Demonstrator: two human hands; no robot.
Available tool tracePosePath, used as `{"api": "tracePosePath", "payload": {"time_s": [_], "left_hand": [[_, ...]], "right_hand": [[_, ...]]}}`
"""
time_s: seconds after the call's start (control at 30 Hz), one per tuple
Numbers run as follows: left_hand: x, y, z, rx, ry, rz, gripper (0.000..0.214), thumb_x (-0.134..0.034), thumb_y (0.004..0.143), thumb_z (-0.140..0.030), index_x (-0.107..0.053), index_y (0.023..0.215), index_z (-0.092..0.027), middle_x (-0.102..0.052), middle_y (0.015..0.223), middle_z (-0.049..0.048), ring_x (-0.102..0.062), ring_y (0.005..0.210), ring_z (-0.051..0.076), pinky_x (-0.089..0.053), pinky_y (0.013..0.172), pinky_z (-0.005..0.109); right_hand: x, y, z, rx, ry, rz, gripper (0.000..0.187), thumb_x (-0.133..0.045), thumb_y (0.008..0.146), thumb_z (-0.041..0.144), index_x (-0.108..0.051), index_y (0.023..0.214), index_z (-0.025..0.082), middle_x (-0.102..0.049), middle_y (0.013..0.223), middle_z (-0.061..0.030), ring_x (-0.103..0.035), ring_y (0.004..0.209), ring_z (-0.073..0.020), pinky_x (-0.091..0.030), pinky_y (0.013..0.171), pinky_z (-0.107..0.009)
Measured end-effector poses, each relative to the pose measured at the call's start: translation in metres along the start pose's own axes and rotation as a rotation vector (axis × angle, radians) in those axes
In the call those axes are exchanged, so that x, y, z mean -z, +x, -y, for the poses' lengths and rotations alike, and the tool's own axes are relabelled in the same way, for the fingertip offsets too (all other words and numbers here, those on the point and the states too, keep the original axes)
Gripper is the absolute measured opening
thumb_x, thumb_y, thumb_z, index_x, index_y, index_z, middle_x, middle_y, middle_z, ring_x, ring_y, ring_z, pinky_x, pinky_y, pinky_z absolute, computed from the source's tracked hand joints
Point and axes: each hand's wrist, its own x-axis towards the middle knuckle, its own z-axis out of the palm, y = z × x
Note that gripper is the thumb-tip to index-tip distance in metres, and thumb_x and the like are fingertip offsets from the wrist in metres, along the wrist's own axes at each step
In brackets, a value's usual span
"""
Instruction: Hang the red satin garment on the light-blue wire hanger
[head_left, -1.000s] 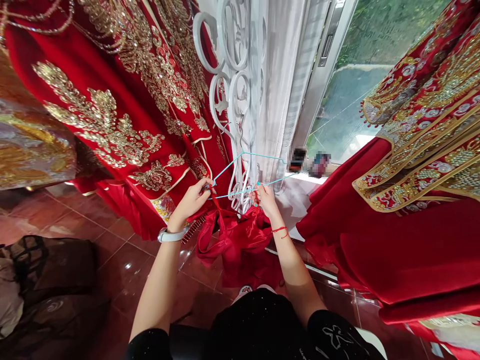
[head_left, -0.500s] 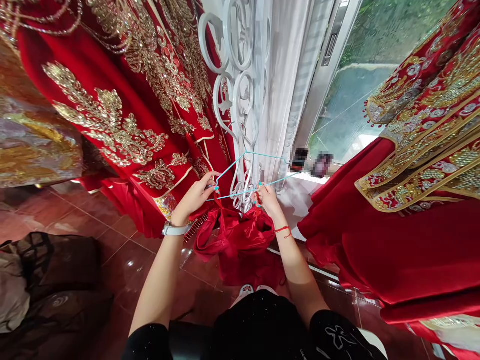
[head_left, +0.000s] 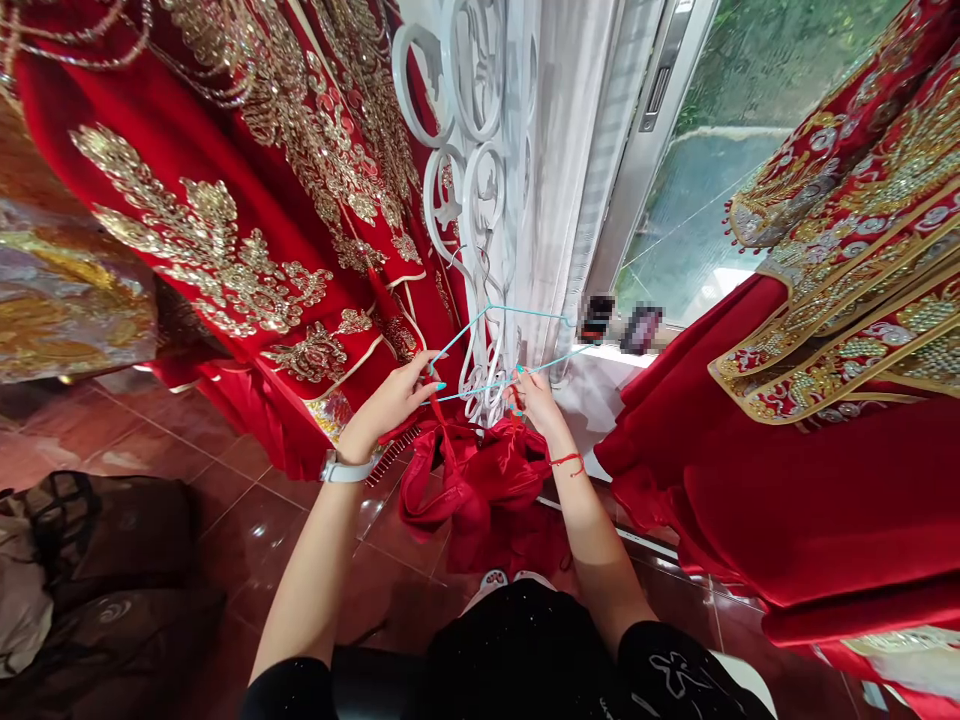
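Below 1 turquoise hanger (head_left: 489, 306) at 2 hands (head_left: 390, 405) (head_left: 537, 402), 1 red garment (head_left: 491, 480).

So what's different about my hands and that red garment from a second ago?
Your left hand has spread its thumb and fingers apart at the left end of the blue hanger. Your right hand still holds the red garment at the lower bar; the garment still hangs below.
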Motion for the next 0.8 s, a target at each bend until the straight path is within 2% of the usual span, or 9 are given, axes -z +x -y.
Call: {"api": "tracePosePath", "payload": {"time_s": [0.1, 0.17, 0.27, 0.37, 0.5, 0.57, 0.67, 0.8], "left_hand": [[-0.004, -0.002, 0.006, -0.018, -0.018, -0.086, 0.024, -0.051, 0.095, -0.034, -0.063, 0.108, -0.018, -0.07, 0.102, 0.0088, -0.065, 0.088, 0.021, -0.053, 0.085, 0.035], [-0.006, -0.002, 0.009, -0.017, -0.019, -0.141, 0.023, -0.049, 0.096, -0.035, -0.065, 0.095, -0.018, -0.07, 0.099, 0.0096, -0.065, 0.089, 0.022, -0.053, 0.086, 0.036], [-0.006, -0.001, 0.011, -0.027, -0.044, -0.151, 0.025, -0.049, 0.096, -0.037, -0.065, 0.091, -0.018, -0.071, 0.098, 0.0101, -0.066, 0.088, 0.023, -0.053, 0.087, 0.037], [-0.001, 0.001, 0.015, -0.054, -0.084, -0.101, 0.028, -0.05, 0.096, -0.04, -0.067, 0.09, -0.018, -0.073, 0.099, 0.0104, -0.068, 0.091, 0.023, -0.053, 0.09, 0.038], [0.008, 0.002, 0.021, -0.059, -0.108, -0.074, 0.033, -0.053, 0.095, -0.046, -0.07, 0.09, -0.019, -0.075, 0.099, 0.0102, -0.069, 0.092, 0.024, -0.054, 0.092, 0.039], [0.013, 0.003, 0.023, -0.058, -0.108, -0.06, 0.034, -0.054, 0.094, -0.048, -0.071, 0.091, -0.019, -0.075, 0.099, 0.0095, -0.069, 0.091, 0.023, -0.054, 0.091, 0.039], [0.022, 0.004, 0.023, -0.058, -0.105, -0.015, 0.035, -0.054, 0.093, -0.049, -0.071, 0.091, -0.019, -0.076, 0.098, 0.0085, -0.069, 0.089, 0.023, -0.055, 0.09, 0.039], [0.028, 0.004, 0.021, -0.042, -0.126, 0.011, 0.034, -0.056, 0.091, -0.049, -0.073, 0.092, -0.019, -0.077, 0.1, 0.0086, -0.07, 0.091, 0.024, -0.054, 0.092, 0.04]], "right_hand": [[0.002, 0.0, 0.001, 0.013, -0.016, 0.021, 0.043, -0.069, 0.078, 0.063, -0.05, 0.085, 0.025, -0.063, 0.06, 0.004, -0.05, 0.048, -0.0096, -0.034, 0.045, -0.022], [0.002, 0.0, 0.001, 0.027, -0.023, 0.017, 0.044, -0.07, 0.077, 0.063, -0.051, 0.085, 0.024, -0.063, 0.061, 0.0037, -0.049, 0.048, -0.0093, -0.034, 0.045, -0.022], [0.003, -0.001, 0.004, 0.048, -0.05, 0.015, 0.043, -0.071, 0.076, 0.062, -0.055, 0.086, 0.023, -0.062, 0.062, 0.0031, -0.047, 0.048, -0.0085, -0.032, 0.044, -0.023], [0.014, -0.005, 0.01, 0.062, -0.131, 0.011, 0.038, -0.073, 0.075, 0.054, -0.06, 0.092, 0.022, -0.062, 0.061, 0.0032, -0.047, 0.048, -0.0089, -0.032, 0.044, -0.023], [0.044, -0.018, 0.02, 0.102, -0.165, -0.165, 0.027, -0.066, 0.076, 0.04, -0.06, 0.098, 0.025, -0.066, 0.061, 0.0032, -0.055, 0.05, -0.0118, -0.044, 0.047, -0.024], [0.062, -0.026, 0.027, 0.151, -0.136, -0.226, 0.023, -0.062, 0.077, 0.037, -0.061, 0.097, 0.026, -0.071, 0.069, 0.0011, -0.064, 0.057, -0.0144, -0.053, 0.053, -0.027], [0.083, -0.037, 0.04, 0.248, -0.146, -0.235, 0.025, -0.063, 0.075, 0.033, -0.063, 0.098, 0.025, -0.076, 0.083, -0.0025, -0.075, 0.077, -0.0193, -0.062, 0.067, -0.033], [0.102, -0.042, 0.058, 0.401, -0.265, -0.219, 0.024, -0.067, 0.076, 0.032, -0.068, 0.099, 0.024, -0.078, 0.103, -0.006, -0.075, 0.104, -0.0244, -0.065, 0.08, -0.038]]}}
